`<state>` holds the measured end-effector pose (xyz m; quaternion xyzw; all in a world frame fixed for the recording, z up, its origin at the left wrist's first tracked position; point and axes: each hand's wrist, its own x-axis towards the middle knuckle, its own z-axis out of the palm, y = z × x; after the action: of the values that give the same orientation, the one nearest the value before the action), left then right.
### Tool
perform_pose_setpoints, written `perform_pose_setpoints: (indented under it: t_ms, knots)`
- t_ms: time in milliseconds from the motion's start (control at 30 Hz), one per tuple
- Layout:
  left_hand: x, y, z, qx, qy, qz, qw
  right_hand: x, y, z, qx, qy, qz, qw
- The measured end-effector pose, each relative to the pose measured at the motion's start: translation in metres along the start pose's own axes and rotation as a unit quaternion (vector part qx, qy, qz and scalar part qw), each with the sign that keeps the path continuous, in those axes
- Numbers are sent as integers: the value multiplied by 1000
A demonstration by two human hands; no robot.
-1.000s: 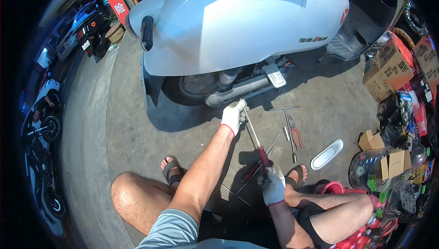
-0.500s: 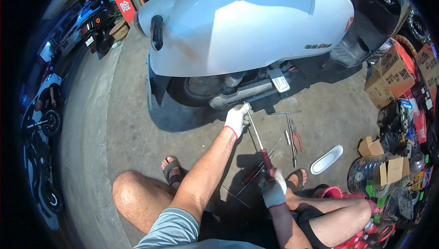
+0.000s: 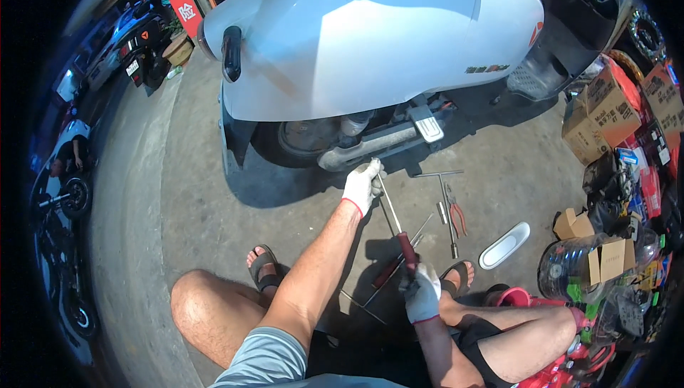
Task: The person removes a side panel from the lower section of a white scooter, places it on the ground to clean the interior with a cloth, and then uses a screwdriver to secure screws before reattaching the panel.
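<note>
Left arm point(image 3: 313, 260) outstretched, right fingers point(image 3: 409, 285) curled

The right hand point(image 3: 423, 294) partly hides the screwdriver's handle point(image 3: 407, 249).

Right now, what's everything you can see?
scooter: one, silvery white, top
held screwdriver: one, red-handled, centre
other screwdriver: one, reddish, on ground
T-wrench: one, grey, ground, centre-right
pliers: one, red-handled, right of T-wrench
oval part: one, white, right of pliers
boxes: at least four, brown, right
bucket: one, pink, lower right
clutter: uncounted, mixed, right edge
other bikes: several, mostly dark, left
co-worker: one, dark top, far left
sign: one, red, upper left
feet: two, dark-sandalled, lower centre
left hand: one, white-gloved, screwdriver tip
right hand: one, white-gloved, screwdriver handle
</note>
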<state>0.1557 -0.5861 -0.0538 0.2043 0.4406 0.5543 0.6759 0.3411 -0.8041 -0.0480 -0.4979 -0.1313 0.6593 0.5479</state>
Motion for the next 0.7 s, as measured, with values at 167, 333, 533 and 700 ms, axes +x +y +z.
perform_pose_setpoints:
  t_ms: [167,333,533,700]
  knots:
    - [0,2,4,-26,1,-18,999,0,-7,1,194,-1,123,973]
    - [2,-1,-1,-20,1,-5,1000,4,-5,6,-53,10,-29,998]
    - [0,-2,5,-15,-3,0,1000,11,1,-3,208,-13,173,963]
    - [2,0,-3,-14,0,-6,1000,3,-7,-8,66,-8,36,997]
